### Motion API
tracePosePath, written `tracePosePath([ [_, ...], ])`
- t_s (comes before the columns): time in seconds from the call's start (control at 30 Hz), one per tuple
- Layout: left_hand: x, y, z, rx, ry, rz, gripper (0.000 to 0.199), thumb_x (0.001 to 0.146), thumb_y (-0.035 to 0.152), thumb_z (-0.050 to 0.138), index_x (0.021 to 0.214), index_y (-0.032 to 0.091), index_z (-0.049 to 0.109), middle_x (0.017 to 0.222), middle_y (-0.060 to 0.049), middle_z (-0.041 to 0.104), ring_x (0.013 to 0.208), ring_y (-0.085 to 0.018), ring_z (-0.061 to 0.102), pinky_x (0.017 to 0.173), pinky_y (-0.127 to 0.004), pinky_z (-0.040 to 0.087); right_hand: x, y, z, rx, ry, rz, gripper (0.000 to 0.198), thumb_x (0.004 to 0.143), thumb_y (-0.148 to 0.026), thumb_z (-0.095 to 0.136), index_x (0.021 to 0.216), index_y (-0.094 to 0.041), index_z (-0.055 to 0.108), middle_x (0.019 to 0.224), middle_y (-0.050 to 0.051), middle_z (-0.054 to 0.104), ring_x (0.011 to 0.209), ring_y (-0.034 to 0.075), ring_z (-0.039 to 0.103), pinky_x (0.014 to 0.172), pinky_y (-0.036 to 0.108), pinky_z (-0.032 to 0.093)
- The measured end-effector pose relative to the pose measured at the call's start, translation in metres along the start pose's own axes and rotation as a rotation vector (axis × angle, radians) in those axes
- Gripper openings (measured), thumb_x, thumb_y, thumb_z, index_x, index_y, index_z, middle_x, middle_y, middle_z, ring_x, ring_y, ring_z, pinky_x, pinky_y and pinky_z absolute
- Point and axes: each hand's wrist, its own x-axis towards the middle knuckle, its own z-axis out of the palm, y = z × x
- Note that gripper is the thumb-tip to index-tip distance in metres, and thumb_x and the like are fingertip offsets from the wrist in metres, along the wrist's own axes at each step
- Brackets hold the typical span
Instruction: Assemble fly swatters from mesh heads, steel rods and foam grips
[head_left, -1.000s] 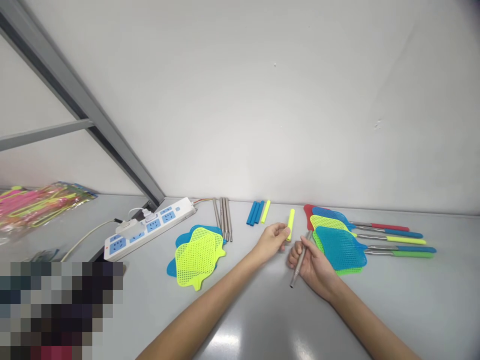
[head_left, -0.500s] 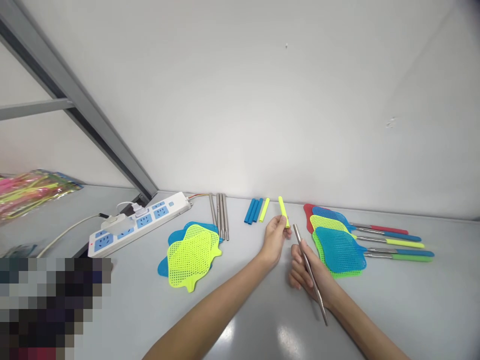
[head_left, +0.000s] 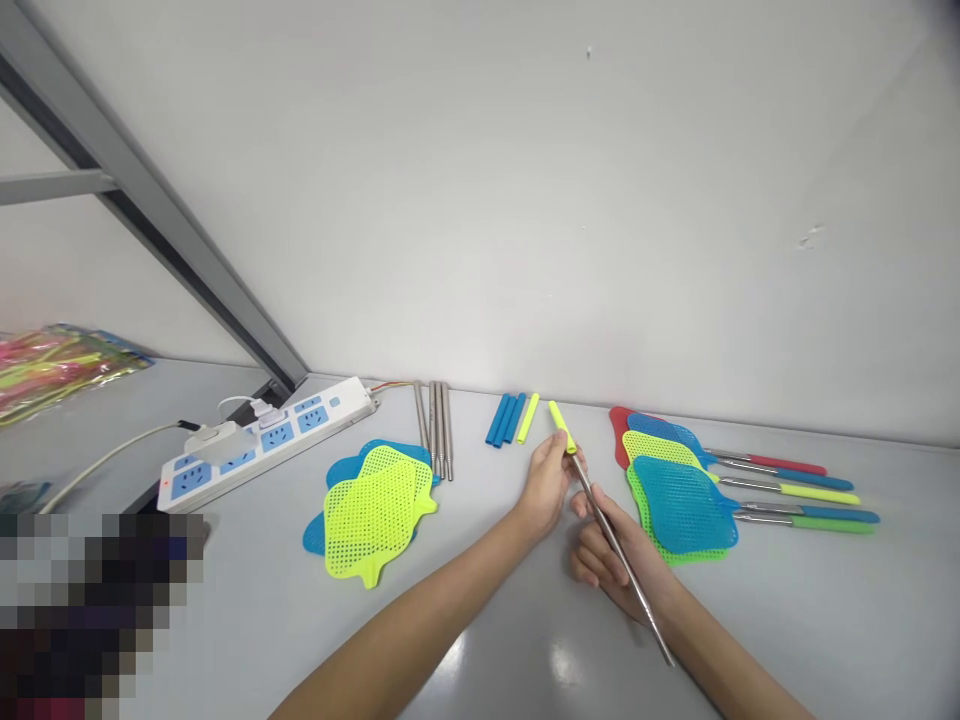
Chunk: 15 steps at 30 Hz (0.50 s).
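My left hand (head_left: 547,485) pinches a yellow handle sleeve (head_left: 561,426) near its lower end. A metal rod (head_left: 622,560) lies across my right hand (head_left: 619,555), whose thumb and fingers close on it. The rod's upper tip meets the sleeve's lower opening; whether it has entered, I cannot tell. Behind my left hand lie another yellow sleeve (head_left: 528,418) and several blue sleeves (head_left: 505,419). To the right of my right hand rest several fly swatters with handles, a blue swatter (head_left: 684,505) on top.
Yellow swatter heads (head_left: 369,528) overlap blue swatter heads (head_left: 313,535) on the left. Several metal rods (head_left: 441,430) lie behind them. A white power strip (head_left: 262,445) with plugs and cables stands farther left, near a grey metal frame (head_left: 180,230) and a plastic-wrapped bundle (head_left: 64,368).
The rod's upper tip has come up to the yellow sleeve's lower end; before, they were apart. The sleeve tilts more to the left. The camera view has shifted slightly.
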Motion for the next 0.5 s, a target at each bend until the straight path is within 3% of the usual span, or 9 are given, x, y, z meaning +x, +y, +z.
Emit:
tracePosePath([
  [0.5,-0.0020,-0.0043,-0.0004,0.122,0.004,0.029,0.030,0.074,0.043,0.046,0.066,0.014,0.049,0.058,0.001,0.048,0.051,-0.008,0.045,0.054,-0.021,0.036,-0.0015,0.0025,-0.0021,-0.014,-0.040,-0.021,0.036,0.083,-0.045,0.030,0.069,-0.018,0.050,0.026,-0.009,0.026,0.025,0.006,0.013,0.039,0.023,0.029],
])
